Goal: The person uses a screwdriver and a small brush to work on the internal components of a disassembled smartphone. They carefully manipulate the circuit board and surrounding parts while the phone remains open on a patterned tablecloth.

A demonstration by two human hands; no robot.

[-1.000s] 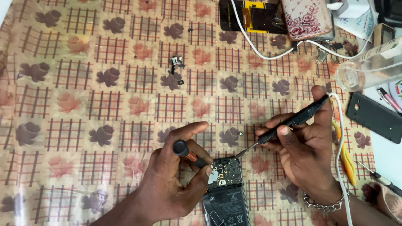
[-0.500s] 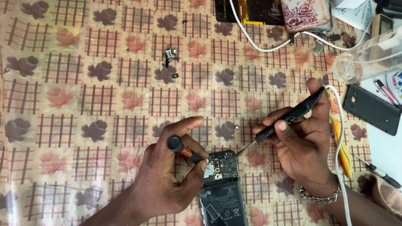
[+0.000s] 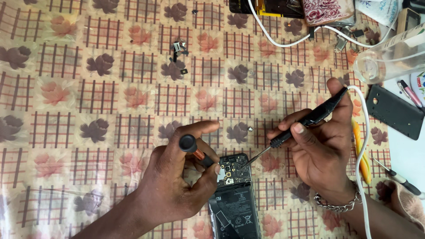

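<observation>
The opened phone (image 3: 234, 194) lies near the bottom edge on the checked leaf-print tablecloth (image 3: 88, 97). The left hand (image 3: 177, 186) grips a screwdriver (image 3: 195, 150); the right hand (image 3: 318, 146) clamps a corded black iron (image 3: 305, 121), tip on the circuit board (image 3: 232, 170).

Two bare forearms come into the head view from the lower edge, and neither shows a sleeve. The left hand (image 3: 177, 181) wears nothing: no ring, watch or band shows on its fingers or wrist. The right hand (image 3: 321, 152) has a metal chain bracelet (image 3: 338, 204) round its wrist, silver in colour, made of small oval links that lie loosely against the wrist. No ring shows on the right fingers either. The nails on both hands are short and unpainted. Neither hand is gloved. Only the hands, wrists and part of each forearm are in view; the rest of the person is out of frame.
</observation>
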